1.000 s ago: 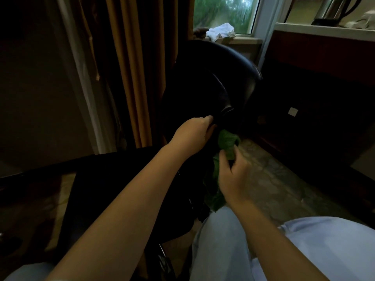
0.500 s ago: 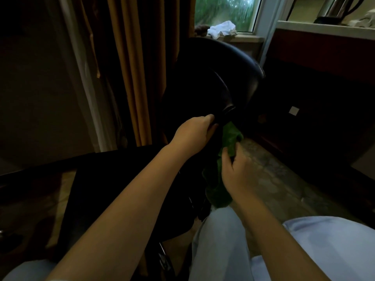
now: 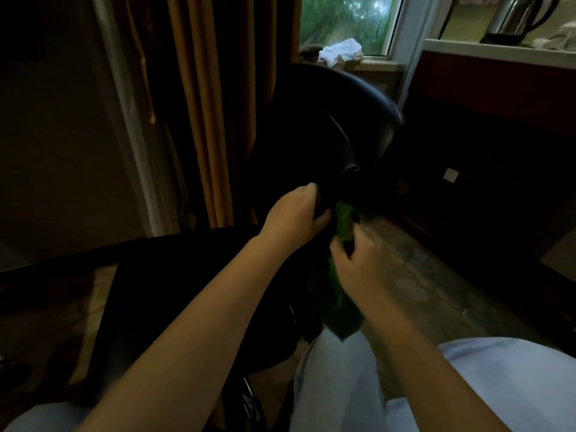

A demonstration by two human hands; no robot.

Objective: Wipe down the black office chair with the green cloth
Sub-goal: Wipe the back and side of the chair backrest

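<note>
The black office chair [image 3: 324,126] lies tipped in front of me, its glossy back toward the window and its dark underside facing me. My left hand [image 3: 296,215] grips a dark part of the chair near its middle. Just to the right, my right hand [image 3: 358,269] holds the green cloth [image 3: 341,304], with the cloth's upper end pressed against the chair close to my left hand. The lower half of the cloth hangs down above my knee. The part being rubbed is too dark to make out.
Orange curtains [image 3: 218,113] hang behind the chair at left. A windowsill with a white rag [image 3: 343,53] is beyond it. A dark wooden counter [image 3: 498,88] with a kettle [image 3: 511,20] stands at right. Patterned floor [image 3: 436,275] lies to the right of my legs.
My right hand pushed the cloth up along the chair, then drew it back down slightly. My left hand kept its grip in the same place.
</note>
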